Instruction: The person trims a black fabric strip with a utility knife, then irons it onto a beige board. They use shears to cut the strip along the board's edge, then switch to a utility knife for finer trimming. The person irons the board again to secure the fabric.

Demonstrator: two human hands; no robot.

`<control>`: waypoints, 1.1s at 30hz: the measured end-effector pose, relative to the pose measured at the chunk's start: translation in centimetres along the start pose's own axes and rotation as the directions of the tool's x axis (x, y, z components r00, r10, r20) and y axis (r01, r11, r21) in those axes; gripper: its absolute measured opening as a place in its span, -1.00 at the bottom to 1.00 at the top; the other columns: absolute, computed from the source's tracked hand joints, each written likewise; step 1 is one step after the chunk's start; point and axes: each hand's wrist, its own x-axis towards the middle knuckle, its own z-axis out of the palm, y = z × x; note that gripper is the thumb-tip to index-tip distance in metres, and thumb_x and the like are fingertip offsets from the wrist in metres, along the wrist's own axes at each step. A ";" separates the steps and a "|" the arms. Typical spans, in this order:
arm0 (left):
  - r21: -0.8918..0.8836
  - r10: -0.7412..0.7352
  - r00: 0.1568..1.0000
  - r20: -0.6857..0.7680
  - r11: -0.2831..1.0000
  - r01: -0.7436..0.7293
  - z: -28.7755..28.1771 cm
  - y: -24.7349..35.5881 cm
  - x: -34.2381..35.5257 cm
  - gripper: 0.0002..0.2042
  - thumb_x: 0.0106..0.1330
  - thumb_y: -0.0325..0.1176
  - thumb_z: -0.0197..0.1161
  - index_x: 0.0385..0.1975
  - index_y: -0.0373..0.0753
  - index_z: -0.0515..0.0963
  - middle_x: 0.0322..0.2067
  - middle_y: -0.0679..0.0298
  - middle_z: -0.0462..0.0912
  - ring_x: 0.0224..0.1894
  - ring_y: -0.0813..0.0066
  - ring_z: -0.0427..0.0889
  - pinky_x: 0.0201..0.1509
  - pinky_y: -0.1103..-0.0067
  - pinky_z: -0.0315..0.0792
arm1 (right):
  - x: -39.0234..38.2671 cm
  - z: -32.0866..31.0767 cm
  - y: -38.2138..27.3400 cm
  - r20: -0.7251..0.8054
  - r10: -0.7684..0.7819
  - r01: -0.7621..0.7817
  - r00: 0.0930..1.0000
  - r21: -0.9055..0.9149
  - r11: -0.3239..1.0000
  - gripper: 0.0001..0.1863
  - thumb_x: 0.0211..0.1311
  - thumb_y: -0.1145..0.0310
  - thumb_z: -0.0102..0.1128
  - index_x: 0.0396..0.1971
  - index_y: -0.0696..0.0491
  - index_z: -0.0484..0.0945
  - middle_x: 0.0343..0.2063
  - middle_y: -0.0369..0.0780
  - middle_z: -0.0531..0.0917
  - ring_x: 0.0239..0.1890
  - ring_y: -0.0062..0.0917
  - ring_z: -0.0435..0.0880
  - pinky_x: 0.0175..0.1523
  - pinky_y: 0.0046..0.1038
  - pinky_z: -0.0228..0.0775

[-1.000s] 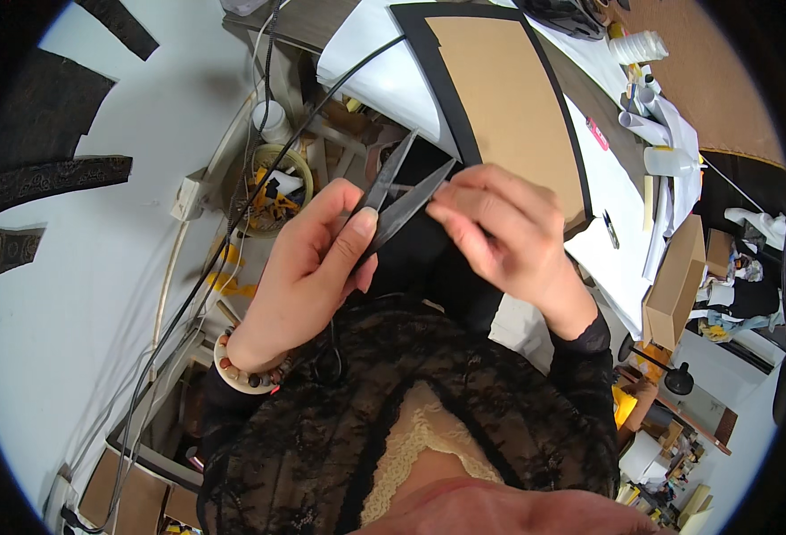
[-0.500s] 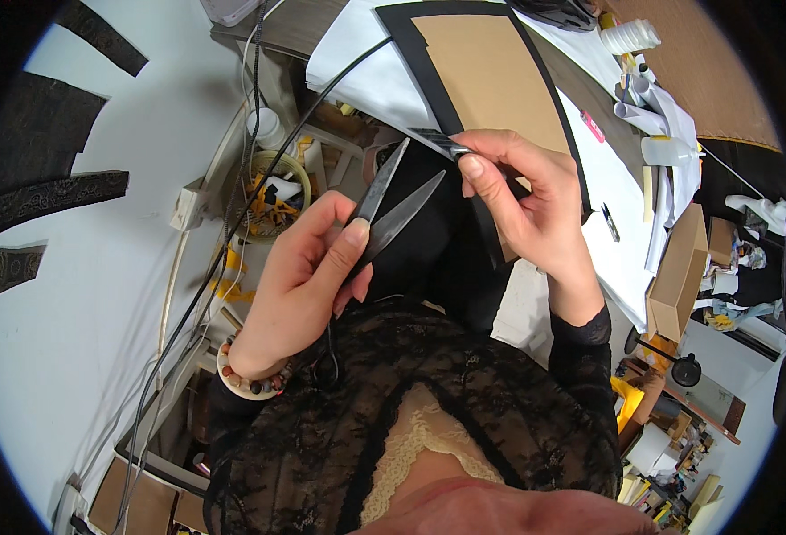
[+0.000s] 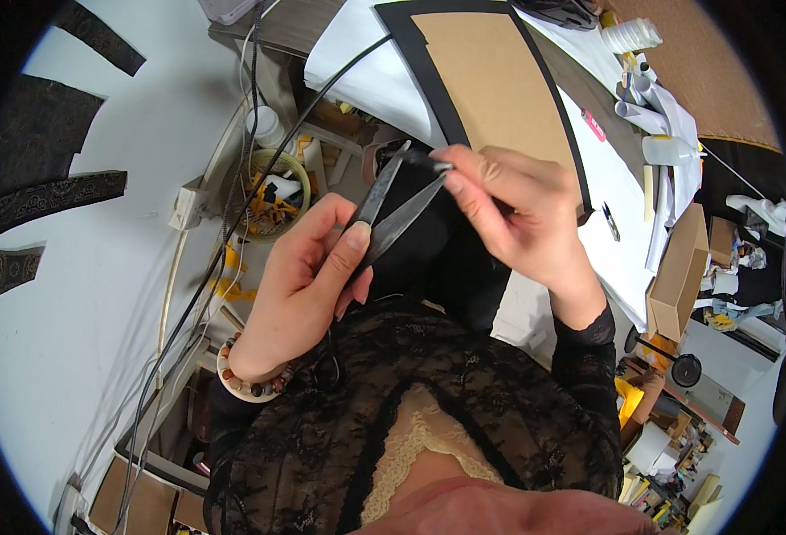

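Observation:
My left hand (image 3: 304, 272) is closed round the scissors (image 3: 402, 220) near the pivot, their two blades spread apart and pointing up to the right. A handle loop shows below the palm. To the right, my right hand (image 3: 522, 209) pinches a short, flat dark strip (image 3: 421, 163) between thumb and forefinger. This strip lies across the gap close to the blade tips, its left end at the left blade; motion blurs it, and whether it touches is hard to make out. Beaded bracelets (image 3: 255, 383) circle my left wrist.
Ahead, a tan sheet (image 3: 491, 76) on a black panel (image 3: 442, 98) lies on a white-covered table (image 3: 348, 67). A black cable (image 3: 322, 94) crosses at the left. Beside it stands a scrap-filled bin (image 3: 307, 192). A pen (image 3: 610, 223) and cardboard box (image 3: 678, 276) are at the right.
My right hand has moved slightly left and down, bringing the dark strip from just beyond the blade tips to across the gap between them. My left hand and the scissors have stayed in place.

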 end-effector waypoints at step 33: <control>0.016 0.017 1.000 -0.020 1.000 -0.017 0.0 0.0 0.1 -0.85 0.50 -0.31 -0.01 -0.27 -0.23 0.38 -0.62 0.46 0.44 -0.66 0.85 0.25 -0.59 0.82 0.09 | -0.9 0.3 -0.6 0.104 -0.062 0.072 0.993 -0.092 0.993 -0.82 0.19 0.41 0.27 -0.28 0.20 0.63 -0.61 -0.17 0.54 -0.65 -0.36 0.53 -0.54 -0.38 0.39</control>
